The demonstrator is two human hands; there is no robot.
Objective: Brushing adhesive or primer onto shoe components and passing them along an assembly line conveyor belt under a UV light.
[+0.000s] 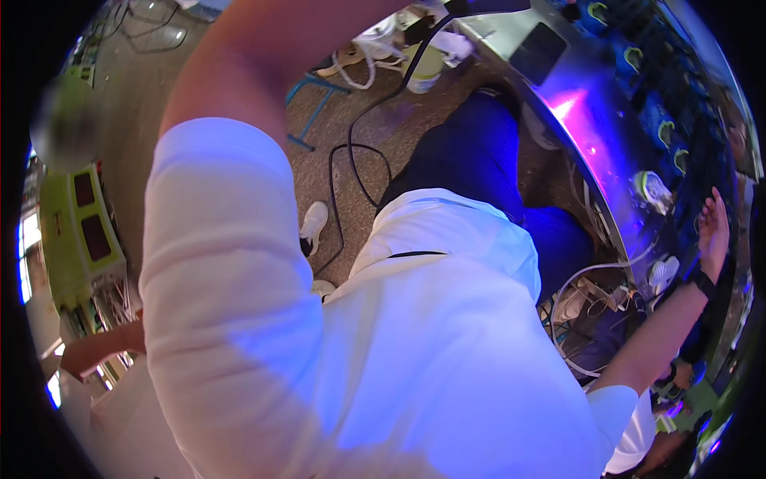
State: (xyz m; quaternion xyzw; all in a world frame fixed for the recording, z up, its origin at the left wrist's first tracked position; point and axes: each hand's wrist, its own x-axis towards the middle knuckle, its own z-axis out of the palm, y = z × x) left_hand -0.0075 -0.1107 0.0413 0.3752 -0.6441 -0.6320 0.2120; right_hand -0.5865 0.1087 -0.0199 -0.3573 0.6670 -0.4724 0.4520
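My left arm, in a white sleeve, is raised and bent across the upper left. Its hand lies beyond the top edge, so what it holds or touches is hidden. Near that edge a dark object (488,7), too cut off to name, has a black cable (389,94) hanging down from it. My right hand (713,227), with a dark band (703,283) on the wrist, is held out at the far right, fingers extended and nothing visible in it. Nearest to it is a clear, whitish bundle (653,192) on the shiny metal table (586,132), lit purple.
Dark blue pieces with yellow-green loops (633,58) line the table's far side. A dark flat pad (539,53) lies on it. Below are a pale bucket (424,67), a blue stool frame (307,112) and loose cables. A green machine (80,227) and another person's arm (104,348) are at left.
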